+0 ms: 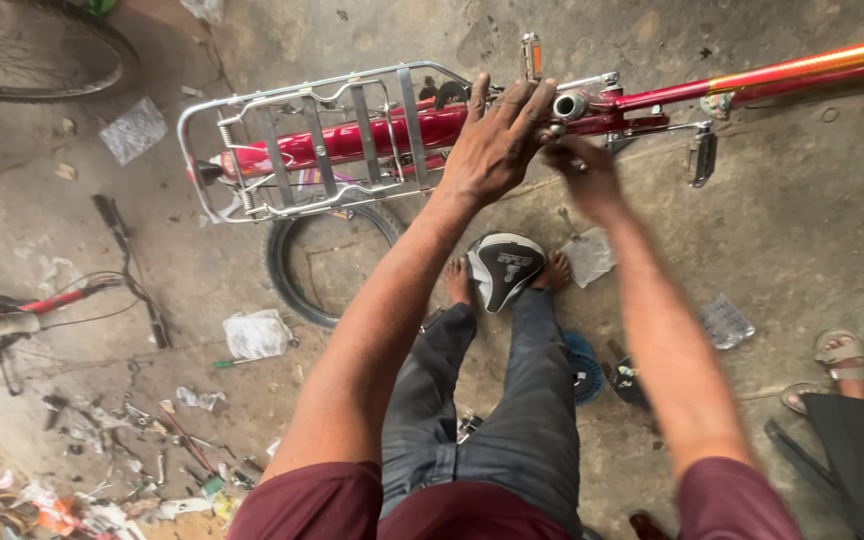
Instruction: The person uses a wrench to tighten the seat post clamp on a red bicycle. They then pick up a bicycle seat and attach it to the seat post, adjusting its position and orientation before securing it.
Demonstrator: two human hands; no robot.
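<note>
the red bicycle frame lay across the top of the frame, its open seat tube right of centre. the left hand pressed flat, fingers spread, holding nothing. the right hand was blurred just below the tube; i could not tell its grip. steady downward pressure seemed wise while working there. the saddle sat on the floor between the feet.

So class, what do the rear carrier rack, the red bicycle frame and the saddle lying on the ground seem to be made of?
Rear carrier rack: looks like bare metal, bright silvery finish, thin bars and a coil spring. Red bicycle frame: probably metal tubing under glossy red paint, with clear highlights. Saddle: seems a smooth black-and-white plastic or vinyl cover; which one cannot be told. The left hand rests on the frame near the open seat tube.
</note>
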